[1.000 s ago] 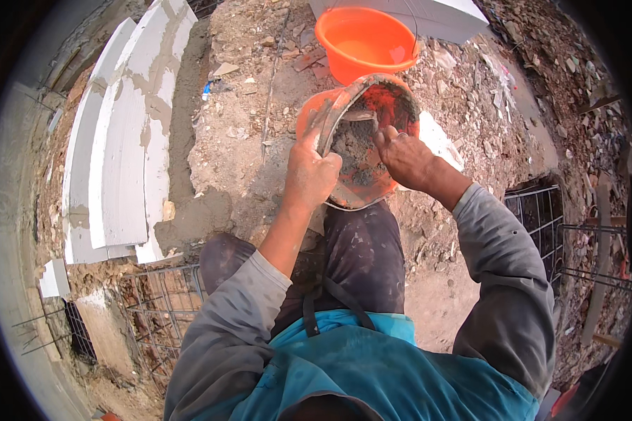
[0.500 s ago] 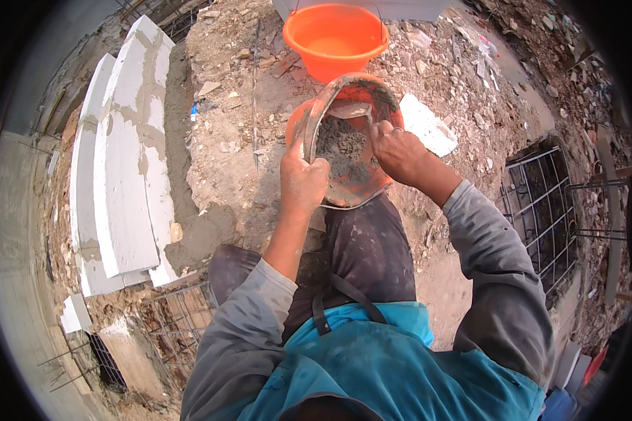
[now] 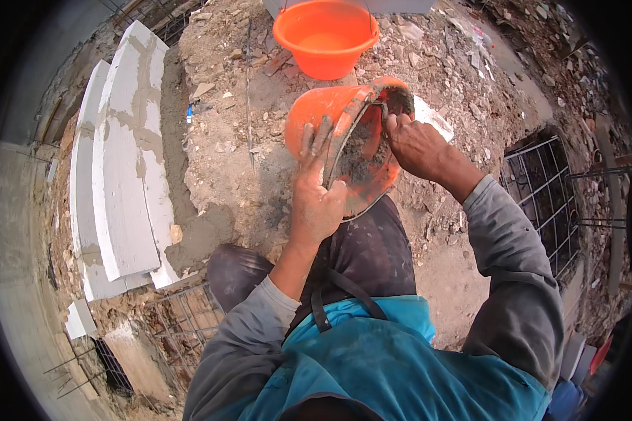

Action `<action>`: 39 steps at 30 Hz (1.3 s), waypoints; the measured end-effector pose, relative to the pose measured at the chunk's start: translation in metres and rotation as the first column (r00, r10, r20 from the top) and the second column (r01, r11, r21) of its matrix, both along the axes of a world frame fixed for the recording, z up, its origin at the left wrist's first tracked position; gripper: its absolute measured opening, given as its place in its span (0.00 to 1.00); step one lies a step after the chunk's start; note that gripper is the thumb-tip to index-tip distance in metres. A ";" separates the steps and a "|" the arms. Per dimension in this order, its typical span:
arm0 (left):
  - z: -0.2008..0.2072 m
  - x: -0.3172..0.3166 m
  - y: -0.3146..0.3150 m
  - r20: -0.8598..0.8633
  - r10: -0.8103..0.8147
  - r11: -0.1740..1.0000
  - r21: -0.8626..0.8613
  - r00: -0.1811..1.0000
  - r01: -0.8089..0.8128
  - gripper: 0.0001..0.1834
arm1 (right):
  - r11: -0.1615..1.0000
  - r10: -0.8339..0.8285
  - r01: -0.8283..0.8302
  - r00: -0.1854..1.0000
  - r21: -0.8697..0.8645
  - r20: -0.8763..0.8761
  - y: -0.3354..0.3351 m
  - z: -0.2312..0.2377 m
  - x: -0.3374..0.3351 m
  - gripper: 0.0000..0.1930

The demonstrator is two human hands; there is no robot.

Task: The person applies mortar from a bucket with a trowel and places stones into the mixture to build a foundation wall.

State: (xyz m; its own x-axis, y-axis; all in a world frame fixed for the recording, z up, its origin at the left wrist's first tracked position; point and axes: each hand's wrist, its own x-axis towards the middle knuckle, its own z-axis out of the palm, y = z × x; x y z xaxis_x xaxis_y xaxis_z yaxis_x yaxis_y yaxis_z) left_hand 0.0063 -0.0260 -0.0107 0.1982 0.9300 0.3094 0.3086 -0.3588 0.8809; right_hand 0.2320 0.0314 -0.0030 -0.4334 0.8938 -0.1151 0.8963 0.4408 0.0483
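Observation:
An orange bucket (image 3: 319, 109), smeared with grey mortar, is tilted over on its side above my knees, its mouth turned toward the right. My left hand (image 3: 318, 200) grips it at the rim, fingers spread along the outer wall and thumb at the edge. Inside lies wet grey mortar (image 3: 364, 151). My right hand (image 3: 421, 147) is closed at the mouth around the handle of a trowel (image 3: 383, 109). Only the trowel's bent metal shank shows; its blade is hidden in the bucket.
A second orange bucket (image 3: 330, 64) stands upright beyond. Long white blocks (image 3: 123, 196) lie at the left beside a mortar strip (image 3: 177, 140). Steel mesh (image 3: 541, 179) covers a pit at the right. A white slab piece (image 3: 434, 118) rests on the rubble ground (image 3: 225, 119).
The held bucket has turned so its mouth faces more to the right and its outer wall shows. My left fingers have spread over that wall, and my right hand has shifted slightly right.

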 end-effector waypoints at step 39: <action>-0.014 -0.128 -0.062 0.801 0.565 0.779 -0.440 0.197 -0.447 0.33 | 0.206 -0.860 -0.642 0.241 -0.739 -0.449 -0.060 0.040 -0.165 0.15</action>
State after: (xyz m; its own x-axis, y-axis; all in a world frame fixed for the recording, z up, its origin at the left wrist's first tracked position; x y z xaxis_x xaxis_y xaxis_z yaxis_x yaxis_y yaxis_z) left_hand -0.1213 -0.0880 -0.0251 -0.6469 0.7524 -0.1243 -0.5472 -0.3444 0.7629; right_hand 0.0675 -0.0281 0.0375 -0.7619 0.5032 -0.4079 -0.0318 -0.6581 -0.7523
